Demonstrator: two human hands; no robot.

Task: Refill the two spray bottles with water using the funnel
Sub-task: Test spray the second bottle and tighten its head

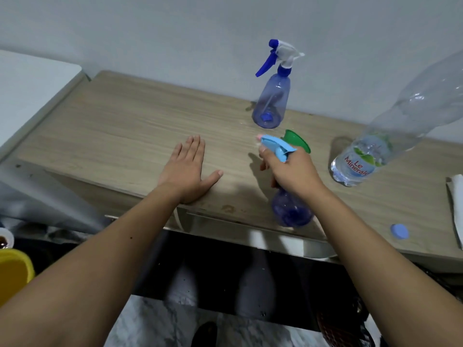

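Right now the right hand (292,169) was clamped round the neck of the near spray bottle (290,209), light-blue trigger head (276,147) up, base at the table's (112,126) front edge. Left hand (186,169) lay flat on the wood, fingers straight. Green funnel (298,140) sat just behind the gripped bottle. Second spray bottle (271,101) stood by the wall. Water bottle (380,136) uncapped to the right, blue cap (399,231) near the front edge.
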